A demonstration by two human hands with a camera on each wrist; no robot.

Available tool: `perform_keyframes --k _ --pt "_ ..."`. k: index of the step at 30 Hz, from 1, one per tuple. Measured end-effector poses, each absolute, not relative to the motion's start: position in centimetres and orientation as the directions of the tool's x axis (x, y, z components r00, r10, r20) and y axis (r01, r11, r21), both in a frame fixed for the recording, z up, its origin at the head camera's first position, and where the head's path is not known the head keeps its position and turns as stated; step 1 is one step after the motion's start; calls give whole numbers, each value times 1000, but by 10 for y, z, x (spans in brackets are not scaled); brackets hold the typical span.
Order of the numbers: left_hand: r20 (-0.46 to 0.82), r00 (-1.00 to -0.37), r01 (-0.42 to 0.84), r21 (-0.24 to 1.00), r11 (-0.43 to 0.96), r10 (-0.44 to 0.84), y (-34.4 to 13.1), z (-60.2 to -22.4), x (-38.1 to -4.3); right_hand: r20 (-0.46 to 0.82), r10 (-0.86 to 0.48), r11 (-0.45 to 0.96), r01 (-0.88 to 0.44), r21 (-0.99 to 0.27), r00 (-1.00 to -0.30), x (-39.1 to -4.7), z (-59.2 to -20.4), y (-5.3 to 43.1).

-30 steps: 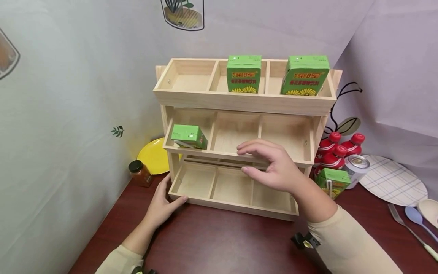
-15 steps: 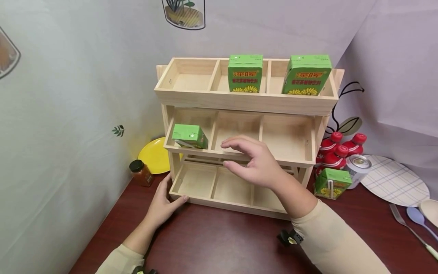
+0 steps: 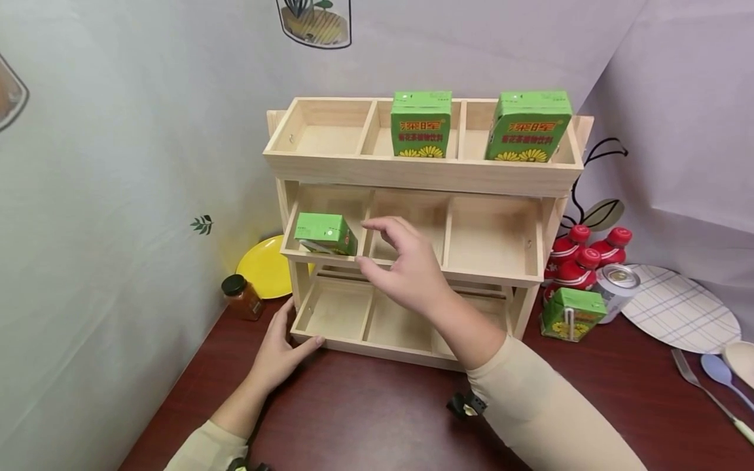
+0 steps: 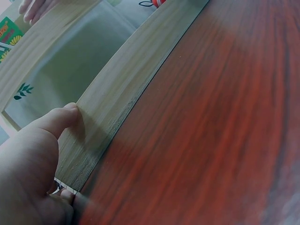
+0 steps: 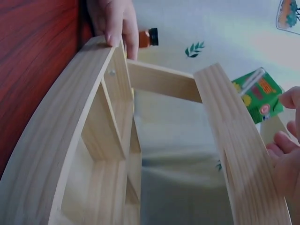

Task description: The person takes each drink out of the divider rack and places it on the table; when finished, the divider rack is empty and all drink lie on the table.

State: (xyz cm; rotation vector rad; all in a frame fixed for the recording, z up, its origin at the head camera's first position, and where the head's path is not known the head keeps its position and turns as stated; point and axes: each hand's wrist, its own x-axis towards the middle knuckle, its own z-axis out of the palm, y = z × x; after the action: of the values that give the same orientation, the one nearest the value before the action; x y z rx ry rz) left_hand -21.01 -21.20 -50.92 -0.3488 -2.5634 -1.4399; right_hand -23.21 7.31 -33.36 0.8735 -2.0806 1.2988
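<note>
A three-tier wooden shelf point(image 3: 412, 174) stands on the table. My left hand point(image 3: 279, 347) grips its lower left corner, thumb over the front board and the other fingers round the side; in the left wrist view the thumb point(image 4: 61, 119) lies on the wood. A green drink carton point(image 3: 325, 233) with a straw on its side sits in the middle tier's left compartment. Just right of that carton hovers my right hand point(image 3: 406, 265), thumb and fingers spread apart, holding nothing. In the right wrist view its fingertips point(image 5: 287, 99) appear close to the carton point(image 5: 258, 96); contact cannot be told.
Two more green cartons stand in the top tier, one in the centre compartment point(image 3: 421, 125), one in the right point(image 3: 528, 127). Right of the shelf are red-capped bottles point(image 3: 574, 269), a can point(image 3: 616, 288), another carton point(image 3: 573, 315), and a fork point(image 3: 707, 392). Left: a jar point(image 3: 242, 297) and yellow plate point(image 3: 268, 267).
My right hand has moved left across the shelf's front, from before the right half to beside the middle-tier carton. My left hand has stayed at the shelf's corner.
</note>
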Motion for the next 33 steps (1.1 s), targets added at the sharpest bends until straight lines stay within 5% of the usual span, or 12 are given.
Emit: perform_keyframes --k 12,33 --pt "269 -954 298 814 499 130 -197 -469 -192 669 -215 317 -699 -641 -712 -243 -327 50" --pt "260 -958 286 821 495 122 -196 -470 -192 618 -283 312 -680 -664 -733 -247 -324 37"
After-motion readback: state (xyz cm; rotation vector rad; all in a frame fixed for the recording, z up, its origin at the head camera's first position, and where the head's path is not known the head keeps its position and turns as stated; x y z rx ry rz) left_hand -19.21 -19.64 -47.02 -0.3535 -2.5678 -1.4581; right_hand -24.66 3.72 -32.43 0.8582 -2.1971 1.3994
